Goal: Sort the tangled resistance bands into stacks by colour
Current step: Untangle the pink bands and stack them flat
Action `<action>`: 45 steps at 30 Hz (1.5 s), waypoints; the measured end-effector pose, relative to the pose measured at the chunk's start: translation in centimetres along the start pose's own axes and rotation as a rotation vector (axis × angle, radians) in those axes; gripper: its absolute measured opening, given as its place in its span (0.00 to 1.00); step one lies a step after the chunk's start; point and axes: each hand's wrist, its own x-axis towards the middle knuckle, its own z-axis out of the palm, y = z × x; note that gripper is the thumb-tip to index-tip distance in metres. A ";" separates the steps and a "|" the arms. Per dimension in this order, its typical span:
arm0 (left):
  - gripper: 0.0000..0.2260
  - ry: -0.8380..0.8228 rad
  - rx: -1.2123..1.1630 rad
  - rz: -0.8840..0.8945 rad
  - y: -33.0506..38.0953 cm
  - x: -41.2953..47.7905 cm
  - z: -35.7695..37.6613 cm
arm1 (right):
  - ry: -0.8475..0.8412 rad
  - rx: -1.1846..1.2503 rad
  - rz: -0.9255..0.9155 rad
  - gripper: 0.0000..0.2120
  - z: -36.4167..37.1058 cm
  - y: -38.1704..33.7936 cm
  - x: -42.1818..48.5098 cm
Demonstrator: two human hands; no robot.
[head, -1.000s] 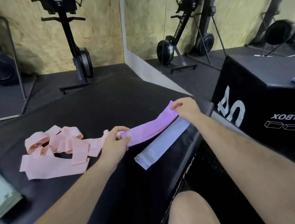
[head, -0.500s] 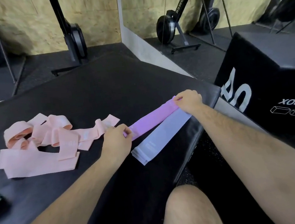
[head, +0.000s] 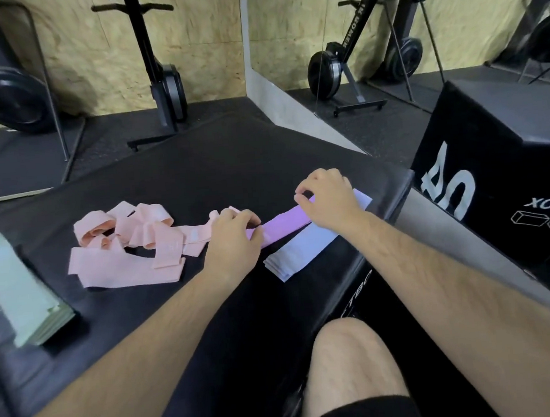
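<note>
The pink bands [head: 128, 254] left of the middle were still a tangled heap on the black box [head: 197, 168], so most of the sorting looked undone. A green stack [head: 15, 291] at the left edge and a pale lilac stack [head: 304, 250] near the middle looked tidy. The left hand [head: 233, 242] and right hand [head: 328, 200] each pinched one end of a purple band [head: 285, 225] with curled fingers, right beside the lilac stack.

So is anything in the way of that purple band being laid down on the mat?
Nothing visible. The left hand and right hand grip the purple band by its ends, beside the lavender stack; the pink tangle lies further left on the black mat.
</note>
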 end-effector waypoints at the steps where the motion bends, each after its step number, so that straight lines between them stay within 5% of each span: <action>1: 0.05 0.010 -0.009 -0.010 0.0 -0.5 -0.8 | 0.012 -0.002 -0.056 0.11 -0.1 -1.6 -0.7; 11: 0.11 0.118 0.091 -0.105 -6.2 -7.1 -8.0 | 0.010 0.073 -0.409 0.12 3.7 -16.4 -6.4; 19: 0.13 0.083 0.119 -0.291 -12.4 -11.4 -9.8 | -0.201 0.118 -0.417 0.18 9.1 -22.9 -8.2; 24: 0.11 0.164 0.198 -0.265 -14.2 -12.6 -8.5 | -0.141 0.197 -0.246 0.16 12.5 -23.3 -9.5; 32: 0.14 0.246 0.175 -0.220 -14.7 -12.0 -8.0 | 0.021 0.327 -0.263 0.15 13.2 -22.5 -9.4; 40: 0.20 0.203 0.074 0.021 -13.6 -10.5 -6.9 | 0.091 0.587 -0.343 0.12 11.0 -21.0 -12.1; 45: 0.05 0.205 0.085 0.030 -13.5 -10.0 -7.4 | 0.036 0.575 -0.341 0.09 9.6 -21.8 -12.3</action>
